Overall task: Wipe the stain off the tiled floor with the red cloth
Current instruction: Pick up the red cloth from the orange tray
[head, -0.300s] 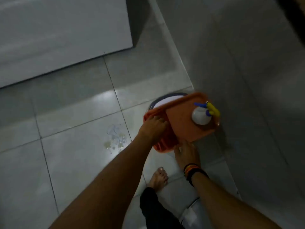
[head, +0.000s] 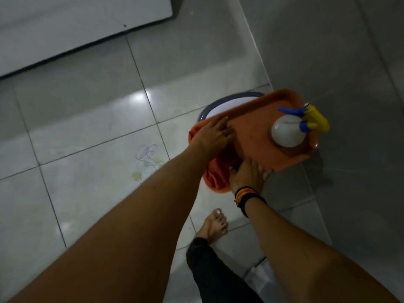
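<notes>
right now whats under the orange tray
A round basin with a dark rim shows past the orange tray at its far edge. Red cloth hangs out near both hands. The tray covers the rest, so the basin's contents cannot be seen.

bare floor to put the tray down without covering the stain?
Free: the tiles between the white panel and the stain, and the tiles left of the stain. Crowded: by the wall, where the orange tray with the spray bottle, red cloth, basin, both hands and the foot cluster.
</notes>
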Motion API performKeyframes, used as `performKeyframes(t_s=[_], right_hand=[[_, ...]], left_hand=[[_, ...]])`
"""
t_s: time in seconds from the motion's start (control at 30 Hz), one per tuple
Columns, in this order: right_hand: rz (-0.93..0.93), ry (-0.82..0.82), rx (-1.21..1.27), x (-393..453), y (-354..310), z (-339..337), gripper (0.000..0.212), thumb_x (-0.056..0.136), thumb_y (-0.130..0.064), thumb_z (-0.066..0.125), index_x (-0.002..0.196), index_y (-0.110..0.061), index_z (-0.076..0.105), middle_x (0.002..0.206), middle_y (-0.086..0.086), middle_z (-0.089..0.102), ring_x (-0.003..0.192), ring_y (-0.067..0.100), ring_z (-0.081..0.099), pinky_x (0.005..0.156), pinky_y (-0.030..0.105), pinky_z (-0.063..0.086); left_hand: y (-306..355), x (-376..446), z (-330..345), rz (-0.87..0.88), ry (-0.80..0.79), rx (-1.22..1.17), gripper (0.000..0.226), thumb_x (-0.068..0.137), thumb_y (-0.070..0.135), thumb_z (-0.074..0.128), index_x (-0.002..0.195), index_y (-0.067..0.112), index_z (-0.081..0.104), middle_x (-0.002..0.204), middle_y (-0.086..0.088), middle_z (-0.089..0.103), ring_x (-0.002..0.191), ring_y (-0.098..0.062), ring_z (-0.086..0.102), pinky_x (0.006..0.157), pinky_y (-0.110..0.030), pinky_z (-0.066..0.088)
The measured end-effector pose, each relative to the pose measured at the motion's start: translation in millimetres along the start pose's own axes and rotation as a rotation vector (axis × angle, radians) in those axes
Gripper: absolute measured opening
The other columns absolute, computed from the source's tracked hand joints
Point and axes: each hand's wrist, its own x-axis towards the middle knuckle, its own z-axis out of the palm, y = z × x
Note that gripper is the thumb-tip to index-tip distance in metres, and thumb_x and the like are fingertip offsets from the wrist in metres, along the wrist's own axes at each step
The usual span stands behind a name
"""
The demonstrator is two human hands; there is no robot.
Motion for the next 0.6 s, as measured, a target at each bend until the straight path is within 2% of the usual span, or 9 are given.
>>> performKeyframes(t_s=[0.07, 0.13, 0.2, 0.27, 0.33, 0.4, 0.47, 0.53, 0.6], right_hand=[[-0.007, 0.017, -0.01, 8, 0, 4, 0.033, 0.09, -0.03, 0.065, 0.117, -0.011, 0.064, 0.125, 0.014, 0.067, 0.129, 0.038, 0.051, 0.123, 0.061, 0.011], [-0.051, 0.017, 0.073, 9, 4, 1, 0.026, 0.086, -0.028, 0.068, 0.108, -0.014, 0.069, 0.12, 0.013, 0.067, 0.124, 0.037, 0.053, 0.119, 0.054, 0.022], [-0.09, -0.008, 0.304, 0, 7, -11, 0.021, 0.08, -0.024, 0.071, 0.098, -0.013, 0.068, 0.114, 0.013, 0.064, 0.115, 0.035, 0.055, 0.103, 0.045, 0.041], [-0.104, -0.04, 0.543, -19, 2, -29, 0.02, 0.079, -0.021, 0.072, 0.092, -0.012, 0.061, 0.102, 0.009, 0.065, 0.098, 0.03, 0.061, 0.081, 0.038, 0.051], [-0.104, -0.011, 0.699, -42, -4, -48, 0.02, 0.08, -0.02, 0.072, 0.089, -0.016, 0.055, 0.088, 0.002, 0.065, 0.08, 0.022, 0.062, 0.065, 0.031, 0.047], [-0.126, 0.013, 0.769, -69, -15, -66, 0.021, 0.082, -0.022, 0.073, 0.091, -0.021, 0.053, 0.086, -0.003, 0.066, 0.078, 0.017, 0.063, 0.062, 0.027, 0.046], [-0.168, -0.026, 0.79, -95, -28, -78, 0.023, 0.083, -0.03, 0.074, 0.095, -0.028, 0.054, 0.09, -0.009, 0.068, 0.083, 0.01, 0.066, 0.063, 0.025, 0.049], [-0.193, -0.092, 0.8, -122, -46, -74, 0.026, 0.084, -0.031, 0.078, 0.098, -0.033, 0.057, 0.094, -0.013, 0.069, 0.088, 0.006, 0.068, 0.067, 0.024, 0.054], [-0.168, -0.177, 0.826, -145, -62, -51, 0.029, 0.083, -0.027, 0.083, 0.104, -0.028, 0.062, 0.099, -0.005, 0.073, 0.092, 0.013, 0.071, 0.076, 0.034, 0.061]], left_hand=[[-9, 6, 3, 0.0, 0.01, 0.018, 0.069, 0.094, 0.028, 0.072, 0.157, 0.022, 0.044, 0.168, -0.008, 0.037, 0.161, -0.04, 0.017, 0.132, -0.056, 0.006], [-13, 6, -1, 0.003, 0.053, 0.035, 0.054, 0.096, 0.02, 0.068, 0.148, 0.022, 0.054, 0.159, -0.006, 0.048, 0.158, -0.04, 0.024, 0.131, -0.058, 0.008], [-22, -4, -10, -0.009, 0.141, -0.034, 0.04, 0.1, 0.019, 0.059, 0.14, 0.019, 0.064, 0.15, -0.007, 0.057, 0.151, -0.039, 0.033, 0.131, -0.056, 0.011], [-35, -31, -19, -0.055, 0.245, -0.162, 0.035, 0.101, 0.024, 0.056, 0.133, 0.019, 0.069, 0.145, -0.01, 0.059, 0.146, -0.039, 0.038, 0.131, -0.054, 0.013], [-45, -73, -22, -0.09, 0.331, -0.305, 0.036, 0.098, 0.033, 0.058, 0.131, 0.021, 0.068, 0.148, -0.01, 0.058, 0.147, -0.036, 0.039, 0.129, -0.051, 0.018], [-49, -129, -16, -0.1, 0.426, -0.562, 0.036, 0.095, 0.033, 0.059, 0.125, 0.018, 0.069, 0.142, -0.01, 0.064, 0.142, -0.034, 0.048, 0.125, -0.047, 0.029], [-46, -186, -1, -0.161, 0.469, -0.842, 0.029, 0.088, 0.028, 0.062, 0.11, 0.011, 0.07, 0.119, -0.013, 0.073, 0.12, -0.034, 0.064, 0.113, -0.048, 0.044], [-32, -242, 28, -0.302, 0.365, -1.084, 0.024, 0.088, 0.03, 0.062, 0.106, 0.015, 0.066, 0.098, -0.008, 0.074, 0.094, -0.03, 0.068, 0.088, -0.041, 0.055], [-11, -284, 67, -0.466, 0.229, -1.286, 0.023, 0.091, 0.036, 0.062, 0.11, 0.022, 0.064, 0.089, -0.002, 0.075, 0.079, -0.022, 0.07, 0.069, -0.031, 0.051]])
